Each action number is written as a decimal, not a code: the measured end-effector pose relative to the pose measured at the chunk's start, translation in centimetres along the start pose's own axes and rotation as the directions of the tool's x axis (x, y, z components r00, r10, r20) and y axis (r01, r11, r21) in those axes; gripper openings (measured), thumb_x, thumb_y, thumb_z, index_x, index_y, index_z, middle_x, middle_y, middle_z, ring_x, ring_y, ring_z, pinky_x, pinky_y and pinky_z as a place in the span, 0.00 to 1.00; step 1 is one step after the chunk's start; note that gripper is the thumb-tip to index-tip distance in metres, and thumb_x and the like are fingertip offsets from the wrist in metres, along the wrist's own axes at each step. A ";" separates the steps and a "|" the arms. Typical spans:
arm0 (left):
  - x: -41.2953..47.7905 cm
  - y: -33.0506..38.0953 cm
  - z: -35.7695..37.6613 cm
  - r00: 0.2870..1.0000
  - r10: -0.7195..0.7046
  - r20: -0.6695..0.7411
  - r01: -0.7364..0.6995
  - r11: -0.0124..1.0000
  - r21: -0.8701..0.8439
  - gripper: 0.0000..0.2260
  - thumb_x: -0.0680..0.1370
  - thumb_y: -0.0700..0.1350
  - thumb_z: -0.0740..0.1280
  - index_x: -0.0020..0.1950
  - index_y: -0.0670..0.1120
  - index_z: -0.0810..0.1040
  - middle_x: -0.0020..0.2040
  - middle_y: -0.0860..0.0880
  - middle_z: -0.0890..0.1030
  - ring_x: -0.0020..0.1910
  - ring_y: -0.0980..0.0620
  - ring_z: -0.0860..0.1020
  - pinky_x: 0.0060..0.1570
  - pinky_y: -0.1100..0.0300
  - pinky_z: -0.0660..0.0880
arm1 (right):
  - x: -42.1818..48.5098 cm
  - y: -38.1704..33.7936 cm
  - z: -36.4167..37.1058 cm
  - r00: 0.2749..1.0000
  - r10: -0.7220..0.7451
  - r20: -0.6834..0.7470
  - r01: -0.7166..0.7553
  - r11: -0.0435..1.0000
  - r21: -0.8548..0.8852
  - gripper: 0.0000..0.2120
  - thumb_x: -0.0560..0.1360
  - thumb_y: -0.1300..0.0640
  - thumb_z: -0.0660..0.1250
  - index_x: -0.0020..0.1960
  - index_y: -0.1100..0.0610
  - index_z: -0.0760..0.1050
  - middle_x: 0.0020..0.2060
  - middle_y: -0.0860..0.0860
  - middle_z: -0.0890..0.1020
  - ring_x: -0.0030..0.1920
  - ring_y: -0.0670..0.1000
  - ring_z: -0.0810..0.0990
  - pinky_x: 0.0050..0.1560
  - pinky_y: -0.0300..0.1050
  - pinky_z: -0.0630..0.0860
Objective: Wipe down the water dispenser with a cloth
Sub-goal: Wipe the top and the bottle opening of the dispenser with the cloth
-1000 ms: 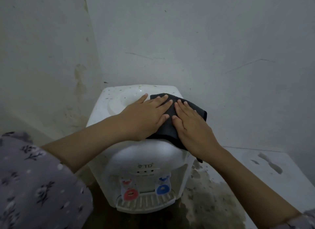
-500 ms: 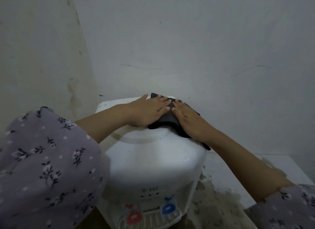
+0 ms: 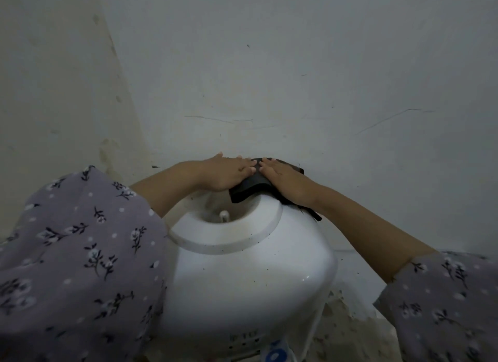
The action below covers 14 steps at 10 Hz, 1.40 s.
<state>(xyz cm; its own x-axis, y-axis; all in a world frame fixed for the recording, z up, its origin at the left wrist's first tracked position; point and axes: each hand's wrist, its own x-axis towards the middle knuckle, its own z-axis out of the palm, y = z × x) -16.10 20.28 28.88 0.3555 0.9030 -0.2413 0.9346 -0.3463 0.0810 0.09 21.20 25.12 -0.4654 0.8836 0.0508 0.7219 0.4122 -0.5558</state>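
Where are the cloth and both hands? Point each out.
black cloth (image 3: 247, 189), head view, its near folded corner.
left hand (image 3: 225, 174), head view, back of the hand.
right hand (image 3: 287, 179), head view, back of the hand.

The cloth (image 3: 248, 190) is lying on the back rim of the dispenser (image 3: 250, 278), dipping into the dispenser's top well and trailing off its back right edge. The left grip (image 3: 226, 174) and right grip (image 3: 285, 181) are lying flat on the cloth, side by side. A spike (image 3: 223, 216) is standing in the well. The wall (image 3: 296, 78) is standing behind the dispenser, the worktop (image 3: 355, 267) is lying to its right, and a tap (image 3: 275, 357) is sitting low on its front.
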 end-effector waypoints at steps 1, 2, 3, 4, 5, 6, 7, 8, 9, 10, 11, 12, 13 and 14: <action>0.0 -0.7 -0.3 1.000 0.005 -0.020 -0.006 0.999 -0.050 0.22 0.83 0.51 0.42 0.77 0.50 0.51 0.77 0.52 0.53 0.75 0.53 0.52 0.72 0.52 0.40 | 1.2 -0.4 -0.2 0.997 0.053 0.052 -0.053 0.999 0.008 0.21 0.83 0.59 0.45 0.70 0.69 0.62 0.71 0.62 0.64 0.71 0.57 0.59 0.65 0.35 0.51; -0.3 -1.5 -0.4 0.999 0.009 -0.052 -0.014 0.996 -0.094 0.21 0.83 0.51 0.43 0.76 0.52 0.54 0.76 0.52 0.57 0.74 0.52 0.56 0.72 0.51 0.43 | 1.9 -1.0 -0.5 0.995 0.018 0.099 -0.013 0.999 -0.048 0.20 0.84 0.59 0.44 0.69 0.66 0.65 0.69 0.60 0.66 0.70 0.55 0.62 0.62 0.34 0.51; -0.8 -2.5 -0.1 0.998 -0.015 -0.061 0.008 0.994 -0.108 0.21 0.83 0.51 0.44 0.75 0.52 0.57 0.75 0.50 0.62 0.72 0.50 0.61 0.72 0.51 0.48 | 3.0 -2.1 -0.3 0.987 -0.037 0.158 0.050 0.996 -0.078 0.21 0.83 0.56 0.44 0.68 0.62 0.67 0.69 0.57 0.69 0.69 0.54 0.64 0.68 0.40 0.54; -1.6 -3.7 0.2 0.996 -0.053 -0.078 0.041 0.988 -0.150 0.20 0.83 0.51 0.44 0.74 0.51 0.59 0.73 0.49 0.64 0.71 0.49 0.63 0.70 0.53 0.50 | 4.1 -3.3 0.4 0.982 -0.053 0.182 0.065 0.996 -0.062 0.20 0.82 0.53 0.45 0.59 0.59 0.73 0.58 0.54 0.77 0.59 0.53 0.73 0.66 0.51 0.64; -2.7 -4.8 0.6 0.994 -0.061 -0.090 0.042 0.979 -0.199 0.20 0.83 0.51 0.45 0.73 0.51 0.62 0.71 0.49 0.68 0.68 0.49 0.66 0.69 0.55 0.56 | 4.4 -4.6 0.9 0.976 -0.027 0.216 0.054 0.991 -0.119 0.21 0.82 0.52 0.44 0.56 0.61 0.73 0.54 0.55 0.77 0.55 0.54 0.74 0.62 0.51 0.67; -3.5 -5.7 1.0 0.994 -0.069 -0.089 0.045 0.969 -0.243 0.20 0.83 0.51 0.44 0.73 0.51 0.63 0.70 0.48 0.69 0.66 0.49 0.68 0.66 0.58 0.59 | 4.5 -5.9 1.3 0.977 -0.011 0.215 0.052 0.981 -0.187 0.20 0.82 0.52 0.44 0.54 0.62 0.71 0.52 0.55 0.77 0.53 0.55 0.74 0.58 0.50 0.68; -4.4 -6.8 1.2 0.992 -0.082 -0.096 0.047 0.946 -0.321 0.20 0.83 0.50 0.44 0.72 0.50 0.64 0.70 0.48 0.69 0.67 0.50 0.67 0.65 0.60 0.59 | 4.8 -7.3 2.0 0.979 -0.020 0.204 0.075 0.961 -0.266 0.19 0.82 0.51 0.44 0.50 0.59 0.69 0.48 0.55 0.75 0.49 0.55 0.73 0.53 0.49 0.67; -5.6 -8.0 1.7 0.989 -0.093 -0.112 0.042 0.920 -0.390 0.19 0.83 0.50 0.45 0.72 0.50 0.64 0.71 0.50 0.68 0.68 0.51 0.66 0.67 0.60 0.58 | 5.1 -8.5 3.1 0.981 -0.053 0.185 0.114 0.935 -0.337 0.20 0.81 0.46 0.43 0.50 0.56 0.70 0.49 0.53 0.75 0.49 0.55 0.73 0.55 0.52 0.69; -6.8 -9.1 2.4 0.985 -0.099 -0.141 0.034 0.912 -0.408 0.19 0.83 0.49 0.46 0.73 0.51 0.63 0.72 0.50 0.67 0.69 0.51 0.64 0.67 0.62 0.56 | 5.3 -9.9 4.1 0.980 -0.071 0.185 0.140 0.910 -0.391 0.21 0.81 0.45 0.42 0.51 0.56 0.70 0.49 0.53 0.75 0.51 0.55 0.73 0.55 0.52 0.68; -7.8 -10.4 3.1 0.981 -0.125 -0.145 0.063 0.927 -0.370 0.19 0.83 0.50 0.47 0.74 0.52 0.60 0.73 0.50 0.65 0.70 0.50 0.63 0.70 0.57 0.55 | 5.5 -11.3 4.8 0.979 -0.072 0.193 0.149 0.893 -0.425 0.19 0.81 0.45 0.43 0.50 0.54 0.69 0.51 0.53 0.76 0.50 0.54 0.72 0.55 0.52 0.66; -8.8 -11.4 3.9 0.978 -0.145 -0.147 0.082 0.927 -0.365 0.20 0.83 0.52 0.47 0.75 0.52 0.56 0.74 0.51 0.62 0.72 0.50 0.61 0.72 0.49 0.52 | 5.7 -12.5 5.6 0.975 -0.074 0.208 0.162 0.881 -0.445 0.20 0.81 0.46 0.45 0.55 0.54 0.71 0.56 0.55 0.76 0.54 0.55 0.73 0.57 0.54 0.66; -9.8 -12.2 4.8 0.975 -0.160 -0.156 0.080 0.902 -0.425 0.21 0.82 0.52 0.47 0.76 0.53 0.53 0.75 0.52 0.59 0.73 0.50 0.58 0.73 0.48 0.49 | 5.6 -13.7 6.3 0.972 -0.076 0.221 0.173 0.871 -0.460 0.21 0.81 0.47 0.46 0.66 0.53 0.69 0.62 0.55 0.74 0.60 0.57 0.72 0.61 0.54 0.66; -10.9 -12.7 5.8 0.975 -0.128 -0.181 0.012 0.845 -0.534 0.20 0.83 0.50 0.49 0.75 0.54 0.54 0.75 0.52 0.60 0.73 0.52 0.60 0.73 0.53 0.53 | 5.2 -14.8 7.1 0.967 -0.068 0.246 0.189 0.838 -0.512 0.23 0.81 0.47 0.46 0.71 0.56 0.64 0.68 0.56 0.69 0.66 0.57 0.68 0.66 0.53 0.62; -12.2 -12.2 6.9 0.973 -0.116 -0.200 -0.049 0.742 -0.668 0.21 0.82 0.48 0.51 0.76 0.51 0.53 0.75 0.54 0.56 0.73 0.57 0.57 0.67 0.67 0.54 | 4.4 -15.3 7.8 0.972 -0.079 0.221 0.189 0.822 -0.538 0.22 0.81 0.48 0.47 0.67 0.59 0.66 0.67 0.57 0.69 0.65 0.57 0.67 0.65 0.53 0.60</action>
<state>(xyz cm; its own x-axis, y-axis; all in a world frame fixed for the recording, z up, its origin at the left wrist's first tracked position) -31.92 11.77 24.20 0.2395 0.9696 -0.0505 0.6834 -0.1314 0.7181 -17.00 17.06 27.37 -0.6225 0.7774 -0.0900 0.7806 0.6250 -0.0009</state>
